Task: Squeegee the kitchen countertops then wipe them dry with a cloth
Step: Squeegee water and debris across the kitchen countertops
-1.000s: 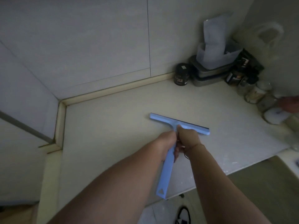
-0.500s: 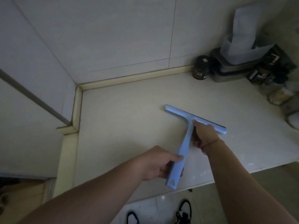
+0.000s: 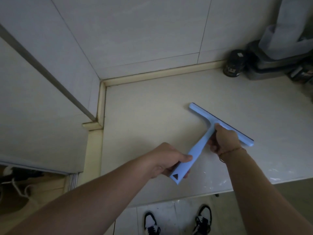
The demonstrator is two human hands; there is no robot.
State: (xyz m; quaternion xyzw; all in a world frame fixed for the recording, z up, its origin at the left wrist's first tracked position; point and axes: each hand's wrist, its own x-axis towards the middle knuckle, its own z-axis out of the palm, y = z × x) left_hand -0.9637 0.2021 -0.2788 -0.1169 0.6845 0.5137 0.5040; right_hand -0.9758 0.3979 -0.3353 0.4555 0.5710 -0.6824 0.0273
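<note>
A: What did the left hand (image 3: 166,158) hold?
B: It gripped the handle's tail end of the blue squeegee (image 3: 212,133).
A: And the right hand (image 3: 223,140)?
B: It gripped the handle just below the blade, which lay on the countertop (image 3: 152,116), well apart from the dark jar (image 3: 234,66).

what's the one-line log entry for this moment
phase: squeegee | left hand: grips handle end | right hand: grips handle near blade | squeegee: on countertop | cloth: not visible
</note>
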